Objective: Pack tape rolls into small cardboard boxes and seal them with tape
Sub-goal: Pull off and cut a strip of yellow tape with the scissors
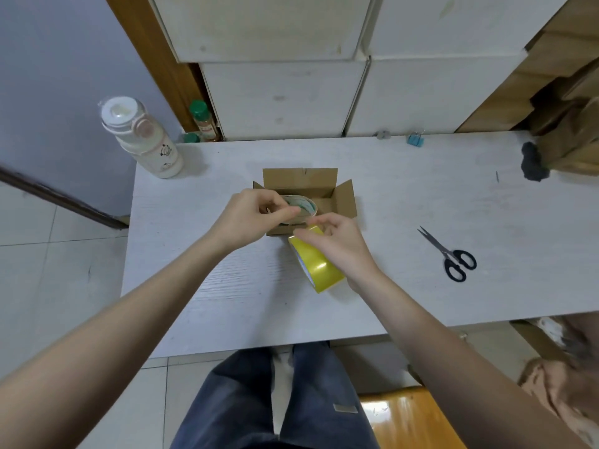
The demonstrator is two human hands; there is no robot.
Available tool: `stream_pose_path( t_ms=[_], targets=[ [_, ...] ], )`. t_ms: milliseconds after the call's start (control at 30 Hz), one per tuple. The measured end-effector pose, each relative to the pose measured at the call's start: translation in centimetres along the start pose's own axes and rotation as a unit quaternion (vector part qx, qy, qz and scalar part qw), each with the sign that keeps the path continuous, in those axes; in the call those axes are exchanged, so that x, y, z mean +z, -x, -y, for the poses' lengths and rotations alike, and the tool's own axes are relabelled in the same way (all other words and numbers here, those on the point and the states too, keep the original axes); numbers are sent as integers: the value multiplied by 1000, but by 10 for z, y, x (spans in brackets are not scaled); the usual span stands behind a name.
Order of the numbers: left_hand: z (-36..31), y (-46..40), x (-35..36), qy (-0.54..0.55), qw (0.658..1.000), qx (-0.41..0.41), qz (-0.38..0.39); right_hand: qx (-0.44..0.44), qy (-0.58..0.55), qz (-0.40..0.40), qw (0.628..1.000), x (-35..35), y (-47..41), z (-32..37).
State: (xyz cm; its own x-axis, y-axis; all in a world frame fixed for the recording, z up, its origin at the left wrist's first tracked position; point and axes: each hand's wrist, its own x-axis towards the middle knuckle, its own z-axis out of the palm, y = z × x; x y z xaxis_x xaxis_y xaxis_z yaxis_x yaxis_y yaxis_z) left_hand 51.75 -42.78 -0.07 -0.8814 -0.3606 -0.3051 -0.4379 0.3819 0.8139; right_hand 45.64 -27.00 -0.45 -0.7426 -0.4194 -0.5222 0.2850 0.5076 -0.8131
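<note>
Beside open cardboard box, glossy yellow tape roll.

White wood-grain table and the items laid upon it

A small open brown cardboard box is set near the middle, its flaps raised. A yellow tape roll is seen just in front of it. Black-handled scissors are laid well to the right. A pale lidded water bottle is stood at the far left corner, a blue binder clip is placed at the far edge, and a dark crumpled object is left at the far right.
</note>
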Motion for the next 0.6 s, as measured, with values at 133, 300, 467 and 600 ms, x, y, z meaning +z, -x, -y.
stream_pose_path(
  t_ms=[133,300,467,600],
  targets=[
    [12,2,6,-56,998,-12,-34,41,-10,44,998,7,5,-9],
    [25,6,12,-143,987,6,-70,96,-39,106,989,17,12,-13],
    [25,-4,13,-249,962,72,-82,174,-122,119,970,19,7,-14],
    [28,-13,13,-278,953,81,-85,223,-168,113,954,23,1,-19]
  ],
)
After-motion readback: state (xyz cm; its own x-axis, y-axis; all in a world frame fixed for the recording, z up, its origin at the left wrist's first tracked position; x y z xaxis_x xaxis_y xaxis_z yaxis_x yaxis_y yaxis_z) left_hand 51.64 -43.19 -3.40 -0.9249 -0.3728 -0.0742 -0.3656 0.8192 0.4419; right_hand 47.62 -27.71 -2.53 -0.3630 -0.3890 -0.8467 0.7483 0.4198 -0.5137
